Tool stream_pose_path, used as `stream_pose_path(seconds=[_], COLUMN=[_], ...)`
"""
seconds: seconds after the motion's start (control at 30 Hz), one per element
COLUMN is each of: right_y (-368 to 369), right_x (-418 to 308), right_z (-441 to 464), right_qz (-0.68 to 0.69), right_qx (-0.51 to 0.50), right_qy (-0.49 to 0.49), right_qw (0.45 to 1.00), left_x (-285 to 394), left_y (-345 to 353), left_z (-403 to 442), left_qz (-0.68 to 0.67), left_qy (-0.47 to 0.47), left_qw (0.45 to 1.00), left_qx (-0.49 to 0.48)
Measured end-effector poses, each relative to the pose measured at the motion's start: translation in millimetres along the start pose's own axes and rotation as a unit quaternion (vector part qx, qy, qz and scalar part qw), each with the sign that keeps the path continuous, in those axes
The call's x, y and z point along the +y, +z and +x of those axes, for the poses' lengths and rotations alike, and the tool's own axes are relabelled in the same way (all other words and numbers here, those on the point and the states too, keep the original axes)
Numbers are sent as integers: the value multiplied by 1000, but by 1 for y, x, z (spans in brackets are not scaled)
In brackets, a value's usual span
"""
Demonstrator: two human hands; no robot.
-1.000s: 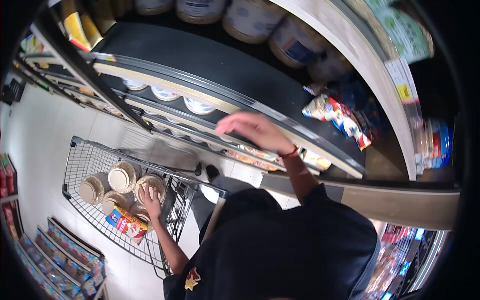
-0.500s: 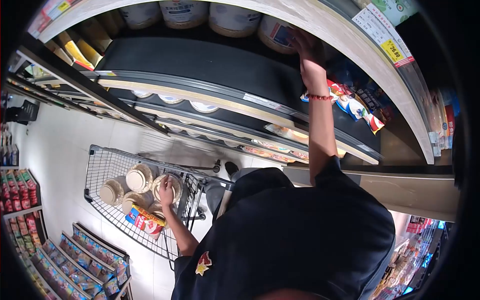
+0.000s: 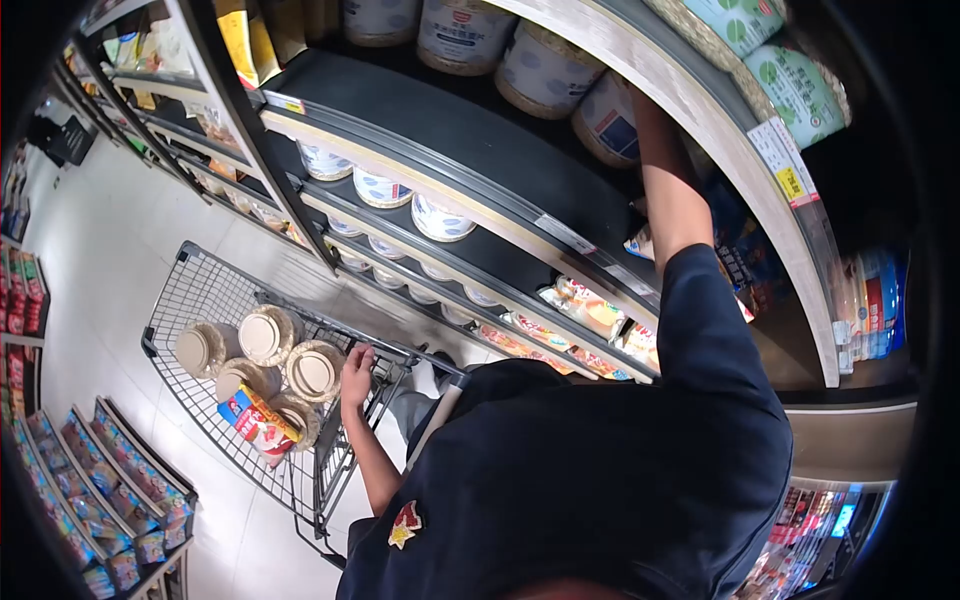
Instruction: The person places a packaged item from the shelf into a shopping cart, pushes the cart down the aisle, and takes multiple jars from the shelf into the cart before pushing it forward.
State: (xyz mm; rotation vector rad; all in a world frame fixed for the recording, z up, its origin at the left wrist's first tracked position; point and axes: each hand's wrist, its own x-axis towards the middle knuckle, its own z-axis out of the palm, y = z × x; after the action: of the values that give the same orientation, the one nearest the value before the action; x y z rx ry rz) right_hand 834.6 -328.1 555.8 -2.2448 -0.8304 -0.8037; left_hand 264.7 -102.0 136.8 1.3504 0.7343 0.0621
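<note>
My right arm (image 3: 680, 205) reaches deep into the upper shelf; its hand is hidden behind the shelf front, beside a large jar (image 3: 608, 125) with a blue-and-white label. More such jars (image 3: 460, 38) stand in a row to its left. My left hand (image 3: 358, 376) hovers at the near side of the shopping cart (image 3: 180, 290), fingers loosely bent, with nothing visible in it. Close to it in the cart is a jar with a beige lid (image 3: 314, 371). Several similar jars and a red, yellow and blue food bag (image 3: 258, 424) lie around that one.
Lower shelves hold more jars (image 3: 442, 218) and snack packs (image 3: 590, 305). Above my right arm runs a curved shelf edge (image 3: 650, 65) with a price tag (image 3: 785, 165). Green-labelled jars (image 3: 800, 95) stand on the top shelf. A stepped display rack (image 3: 110, 480) is at lower left.
My right hand has gone deeper into the shelf, out of sight. My left hand has come off a jar lid toward the cart's near side. The view has turned.
</note>
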Motion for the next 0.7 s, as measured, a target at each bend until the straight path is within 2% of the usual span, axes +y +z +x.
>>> stream_pose_path(seconds=[0.1, 0.23, 0.57, 0.67, 0.7], right_y=[9, 17, -18, -36, -40], right_x=[-5, -1, 45, 57, 60], right_z=[19, 25, 23, 4, -3], right_qz=[-18, -45, -139, -171, -180], right_qx=[8, 15, 73, 93, 100], right_qy=[-63, -127, -250, -270, -276], right_qw=[998, 991, 955, 943, 939], left_x=[-16, -6, 2, 22, 36], left_y=[-1, 0, 1, -4, -3], left_z=[4, 4, 10, 6, 7], left_qz=[0, -35, -50, -11, -4], left_qy=[-9, 3, 29, 62, 62], left_qw=[1000, 999, 997, 987, 987], left_qx=[-13, 25, 42, 150, 147])
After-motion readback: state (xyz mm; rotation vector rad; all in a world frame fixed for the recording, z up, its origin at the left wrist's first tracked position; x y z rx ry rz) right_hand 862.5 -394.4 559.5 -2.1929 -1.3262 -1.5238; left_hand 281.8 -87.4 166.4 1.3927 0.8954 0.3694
